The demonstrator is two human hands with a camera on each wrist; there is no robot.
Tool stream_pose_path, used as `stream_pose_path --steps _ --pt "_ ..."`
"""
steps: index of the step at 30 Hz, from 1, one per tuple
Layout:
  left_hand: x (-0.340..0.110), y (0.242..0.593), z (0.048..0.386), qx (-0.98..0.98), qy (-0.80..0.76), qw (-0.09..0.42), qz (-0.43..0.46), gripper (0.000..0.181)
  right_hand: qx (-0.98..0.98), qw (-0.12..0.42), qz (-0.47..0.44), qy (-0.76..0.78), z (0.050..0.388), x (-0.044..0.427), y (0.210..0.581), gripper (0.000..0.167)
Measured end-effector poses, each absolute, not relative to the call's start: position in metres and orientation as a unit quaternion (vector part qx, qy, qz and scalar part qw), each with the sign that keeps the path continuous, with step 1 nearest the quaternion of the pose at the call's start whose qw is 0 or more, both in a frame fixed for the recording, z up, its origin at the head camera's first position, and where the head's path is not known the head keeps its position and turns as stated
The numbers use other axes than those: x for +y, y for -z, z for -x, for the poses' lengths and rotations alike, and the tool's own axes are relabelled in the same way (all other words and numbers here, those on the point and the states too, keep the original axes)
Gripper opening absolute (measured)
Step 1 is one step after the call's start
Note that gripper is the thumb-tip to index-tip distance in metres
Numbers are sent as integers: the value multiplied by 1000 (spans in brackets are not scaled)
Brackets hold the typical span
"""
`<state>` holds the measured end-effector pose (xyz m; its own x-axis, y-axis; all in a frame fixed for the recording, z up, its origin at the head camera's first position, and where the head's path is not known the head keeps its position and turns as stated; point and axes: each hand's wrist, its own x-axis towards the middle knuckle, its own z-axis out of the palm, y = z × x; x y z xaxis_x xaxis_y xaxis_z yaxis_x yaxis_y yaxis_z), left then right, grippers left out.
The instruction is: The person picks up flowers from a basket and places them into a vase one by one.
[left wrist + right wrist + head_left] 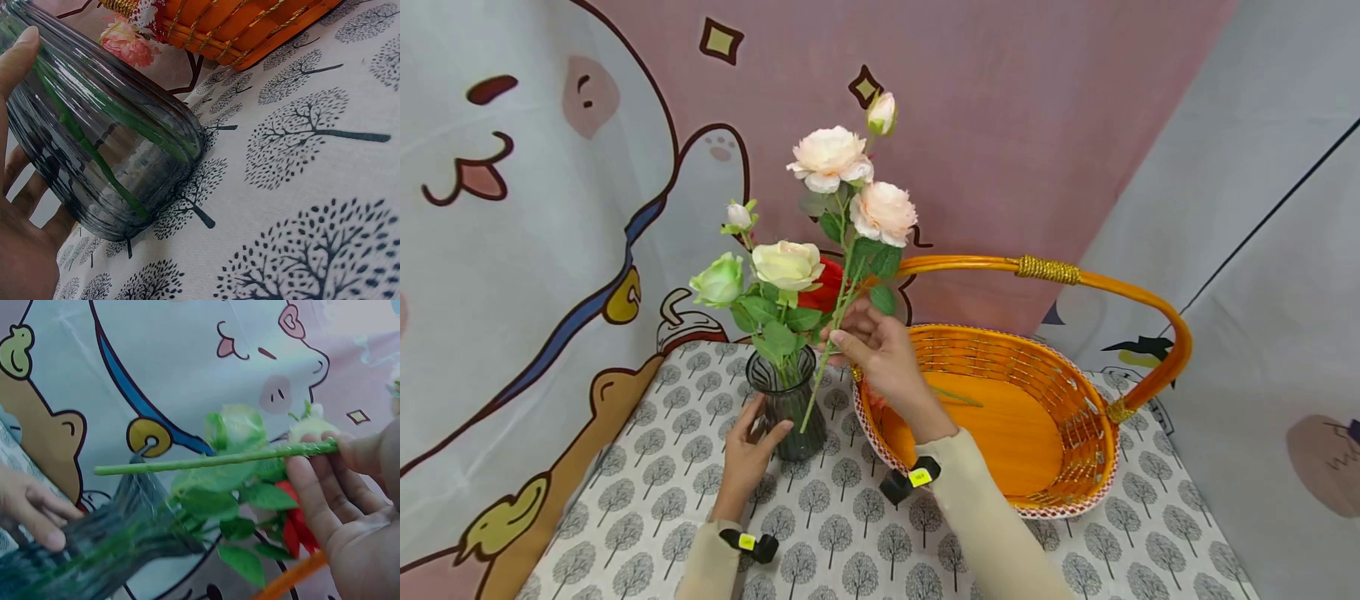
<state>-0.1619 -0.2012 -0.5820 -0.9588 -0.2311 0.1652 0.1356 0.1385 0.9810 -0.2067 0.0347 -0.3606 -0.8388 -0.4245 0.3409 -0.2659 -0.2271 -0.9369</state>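
Note:
A ribbed grey glass vase [793, 440] stands upright on the table, holding a cream rose [787, 265], a greenish rose [718, 281] and a red flower [824, 285]. My left hand [751, 458] holds the vase low, thumb on one side and fingers round the other. Green stems show through the glass [112, 134] in the left wrist view. With thumb and fingers, my right hand [887, 362] pinches the stem [187, 464] of a pale pink rose spray [831, 158]. The bare stem end hangs in front of the vase, outside its mouth.
An orange wicker basket [1000, 492] with a tall arched handle [1120, 287] stands right of the vase. Inside it lies a thin green stem [955, 396]. A pink flower [128, 42] hangs at its edge. The tablecloth [647, 521] has a tree print; cartoon-printed fabric hangs behind.

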Motion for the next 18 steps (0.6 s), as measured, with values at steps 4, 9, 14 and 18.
stream_pose_path --steps 4,9,14,18 --pt "-201 581 162 -739 657 144 -30 79 600 33 265 754 207 21 355 7" --pt "-201 579 161 -741 656 140 -30 79 565 -18 263 782 210 8 352 10" --pt "-199 573 157 -737 662 132 -36 78 554 -60 270 785 214 0 358 10" --pt "-199 572 157 -738 660 132 -37 80 580 -59 259 770 216 -3 368 10"
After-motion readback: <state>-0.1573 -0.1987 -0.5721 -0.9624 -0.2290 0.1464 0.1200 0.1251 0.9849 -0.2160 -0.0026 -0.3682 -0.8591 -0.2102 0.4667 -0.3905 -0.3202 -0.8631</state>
